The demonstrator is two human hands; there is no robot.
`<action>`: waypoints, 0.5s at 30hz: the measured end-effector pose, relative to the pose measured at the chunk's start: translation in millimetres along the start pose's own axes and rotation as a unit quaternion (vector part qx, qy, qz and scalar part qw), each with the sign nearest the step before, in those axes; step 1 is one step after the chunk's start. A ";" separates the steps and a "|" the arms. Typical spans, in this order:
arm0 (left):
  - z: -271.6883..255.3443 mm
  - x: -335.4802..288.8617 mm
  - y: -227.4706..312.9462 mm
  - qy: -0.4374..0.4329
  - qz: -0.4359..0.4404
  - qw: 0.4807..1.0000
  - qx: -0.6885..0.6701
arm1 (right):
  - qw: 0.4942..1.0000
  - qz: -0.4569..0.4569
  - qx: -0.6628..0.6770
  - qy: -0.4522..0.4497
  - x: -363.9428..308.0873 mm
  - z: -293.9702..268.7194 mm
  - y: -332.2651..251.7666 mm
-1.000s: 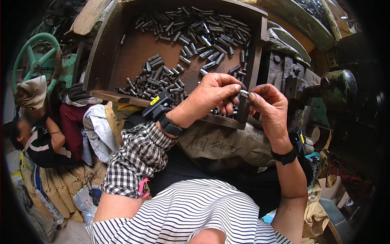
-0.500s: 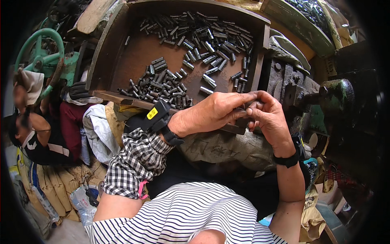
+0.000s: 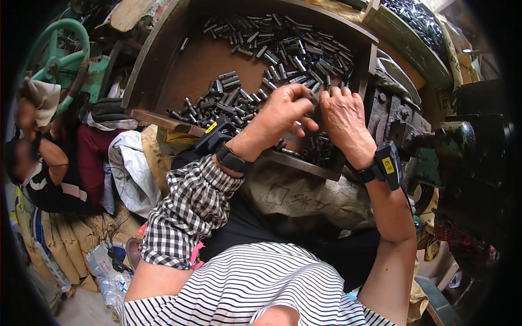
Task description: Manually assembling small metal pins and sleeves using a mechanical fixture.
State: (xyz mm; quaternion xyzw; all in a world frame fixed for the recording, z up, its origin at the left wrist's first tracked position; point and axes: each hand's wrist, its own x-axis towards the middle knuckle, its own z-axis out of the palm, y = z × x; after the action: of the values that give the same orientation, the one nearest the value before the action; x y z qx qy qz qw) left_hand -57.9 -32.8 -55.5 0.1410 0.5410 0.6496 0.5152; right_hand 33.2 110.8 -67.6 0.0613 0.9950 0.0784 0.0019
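Note:
A brown wooden tray (image 3: 187, 68) holds many short metal tubes, shiny ones across the far side and a darker pile (image 3: 228, 103) at the near left. Above its right half hovers my left hand (image 3: 285, 111), fingers curled, with a small dark piece seeming to sit at the thumb and index finger; its kind is unclear. My right hand (image 3: 343, 117) is close beside it, back upward, over the tray's right side. Its bent fingertips reach down at the tubes (image 3: 302, 65) and are hidden, so what they grip does not show.
A dark, greasy machine (image 3: 457, 136) stands at the right. To the left are a green handwheel (image 3: 51, 65) and another person's arm (image 3: 51, 155). A second wooden bin (image 3: 416, 41) of metal parts lies at the far right, and a sack (image 3: 293, 195) below the tray.
My hands, fingertips together near the tray's front right corner before, have parted. Both moved farther over the tray, the right one turning back upward above the tubes.

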 end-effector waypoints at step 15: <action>24.8 10.9 -38.4 -0.043 0.224 0.735 0.639 | 0.836 0.207 0.492 0.127 -65.8 -35.0 11.9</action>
State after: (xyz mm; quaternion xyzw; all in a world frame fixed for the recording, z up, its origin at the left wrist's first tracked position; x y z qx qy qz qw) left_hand -24.3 -14.5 -82.9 0.5817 0.7589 0.2412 0.1662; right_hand 99.5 108.9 -31.5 0.2480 0.8582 -0.4158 -0.1708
